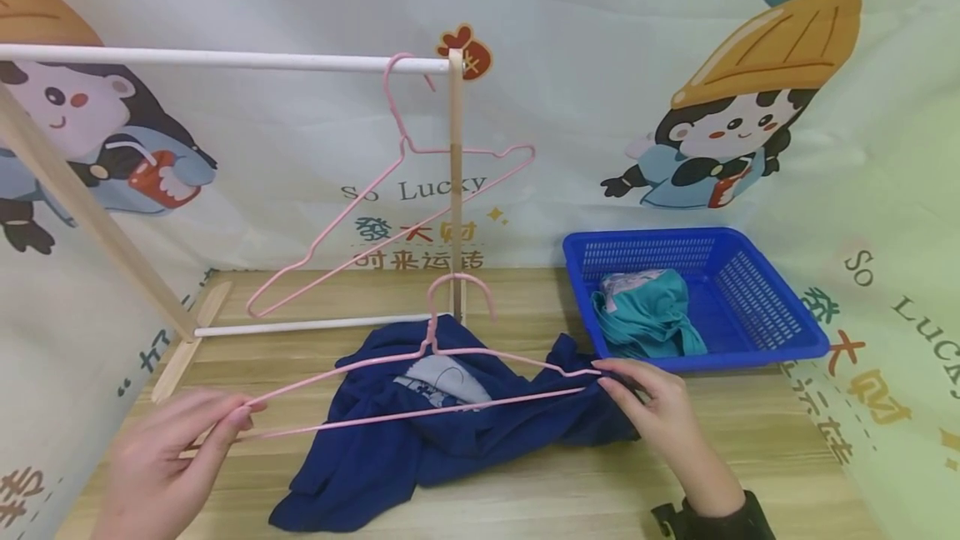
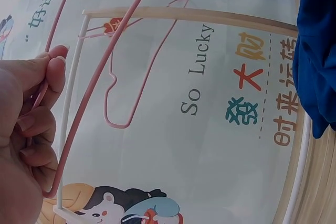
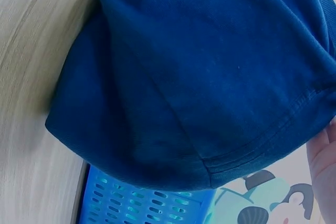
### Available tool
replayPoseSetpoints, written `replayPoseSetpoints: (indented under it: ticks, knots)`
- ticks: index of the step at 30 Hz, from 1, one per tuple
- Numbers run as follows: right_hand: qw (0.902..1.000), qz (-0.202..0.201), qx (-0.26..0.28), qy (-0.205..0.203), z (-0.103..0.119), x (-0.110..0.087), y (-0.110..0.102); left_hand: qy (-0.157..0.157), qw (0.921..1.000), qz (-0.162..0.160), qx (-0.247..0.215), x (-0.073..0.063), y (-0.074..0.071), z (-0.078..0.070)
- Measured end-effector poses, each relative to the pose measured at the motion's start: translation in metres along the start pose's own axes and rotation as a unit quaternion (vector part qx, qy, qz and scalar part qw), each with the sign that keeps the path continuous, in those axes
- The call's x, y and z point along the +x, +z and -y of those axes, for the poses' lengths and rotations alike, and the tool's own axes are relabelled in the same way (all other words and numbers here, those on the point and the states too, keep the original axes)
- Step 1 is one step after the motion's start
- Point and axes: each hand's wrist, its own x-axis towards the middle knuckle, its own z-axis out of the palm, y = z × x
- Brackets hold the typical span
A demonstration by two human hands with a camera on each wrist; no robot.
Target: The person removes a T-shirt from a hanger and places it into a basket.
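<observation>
A pink clothes hanger (image 1: 390, 416) is held up in front of me, hook upward. My left hand (image 1: 168, 461) pinches its left end between thumb and fingers; the left wrist view shows that hand (image 2: 31, 114) curled round the pink wire. My right hand (image 1: 660, 407) pinches a navy blue shirt (image 1: 450, 465) at the hanger's right end, which disappears at the fingertips and cloth. A pale printed patch shows in the shirt's middle, and the rest lies crumpled on the table. In the right wrist view the shirt (image 3: 210, 77) covers most of that hand (image 3: 324, 169).
Another pink hanger (image 1: 360, 202) hangs from the white rail (image 1: 225, 59) of a wooden rack at the back left. A blue basket (image 1: 780, 348) with a teal garment (image 1: 652, 315) in it stands at the right. Printed cloth walls surround the table (image 1: 750, 440).
</observation>
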Motion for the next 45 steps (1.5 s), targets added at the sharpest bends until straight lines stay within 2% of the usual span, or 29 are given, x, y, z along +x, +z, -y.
replayPoseSetpoints:
  ticks: [7, 14, 16, 18, 21, 23, 26, 32, 36, 38, 40, 43, 45]
  knots:
    - [0.9998, -0.003, -0.005, 0.022, -0.001, 0.0, 0.001, 0.001, 1.0, -0.009, -0.002, 0.002, -0.001, 0.0]
    - [0.9995, -0.03, -0.004, -0.011, -0.006, 0.0, 0.004, -0.012, 0.9998, 0.0, 0.012, 0.0, -0.005, 0.001]
    - [0.999, -0.041, 0.002, -0.018, 0.001, 0.002, 0.004, -0.008, 0.9999, -0.007, 0.005, 0.002, -0.005, -0.001]
    - [0.9991, -0.039, 0.012, -0.008, 0.0, 0.001, 0.004, -0.013, 0.9996, -0.021, -0.014, 0.003, -0.005, -0.002]
    - [0.9991, -0.018, 0.035, 0.013, 0.001, -0.001, 0.002, -0.046, 0.9963, -0.056, -0.048, 0.003, -0.007, -0.005]
    - [0.9987, 0.001, 0.039, 0.032, -0.006, -0.005, 0.002, -0.072, 0.9912, -0.084, -0.073, 0.002, -0.009, -0.005]
    - [0.9977, 0.025, 0.037, 0.05, -0.004, -0.007, 0.002, -0.091, 0.9821, -0.126, -0.107, 0.002, -0.011, -0.005]
    - [0.9969, 0.067, 0.033, 0.027, -0.008, -0.008, 0.009, -0.093, 0.9682, -0.181, -0.146, 0.002, -0.008, -0.003]
    - [0.9903, 0.133, -0.017, 0.036, -0.009, -0.011, 0.016, -0.092, 0.9564, -0.212, -0.178, 0.004, -0.007, -0.002]
    - [0.9804, 0.182, -0.043, 0.063, -0.009, -0.014, 0.019, -0.091, 0.9462, -0.234, -0.203, 0.005, -0.007, -0.001]
    - [0.965, 0.237, -0.061, 0.095, -0.008, -0.016, 0.023, -0.097, 0.9349, -0.262, -0.219, 0.007, -0.007, -0.001]
    - [0.9399, 0.307, -0.077, 0.128, -0.007, -0.017, 0.029, -0.112, 0.918, -0.31, -0.221, 0.01, -0.008, -0.002]
    - [0.9281, 0.338, -0.079, 0.135, -0.006, -0.017, 0.033, -0.128, 0.9054, -0.344, -0.214, 0.011, -0.008, -0.003]
